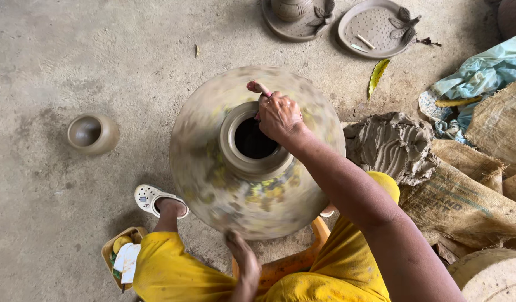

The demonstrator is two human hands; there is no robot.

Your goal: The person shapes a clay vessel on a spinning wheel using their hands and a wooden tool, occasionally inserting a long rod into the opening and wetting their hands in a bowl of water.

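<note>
A large clay pot [213, 173] stands in front of me, its round body blurred as if spinning, with a dark open mouth [252, 138] and a raised neck rim. My right hand [279, 116] rests on the far right side of the rim, shut on a thin pink stick tool [258, 87] that pokes up past the fingers. My left hand [244, 258] touches the pot's near lower edge, fingers curled against it; nothing shows in it. My knees in yellow cloth frame the pot.
A small clay pot [92, 133] sits on the concrete floor at left. Two clay dishes [375, 28] lie at the top. A lump of wet clay [391, 146] and burlap sacks [470, 201] are at right. A small basket [122, 254] sits by my white shoe [152, 198].
</note>
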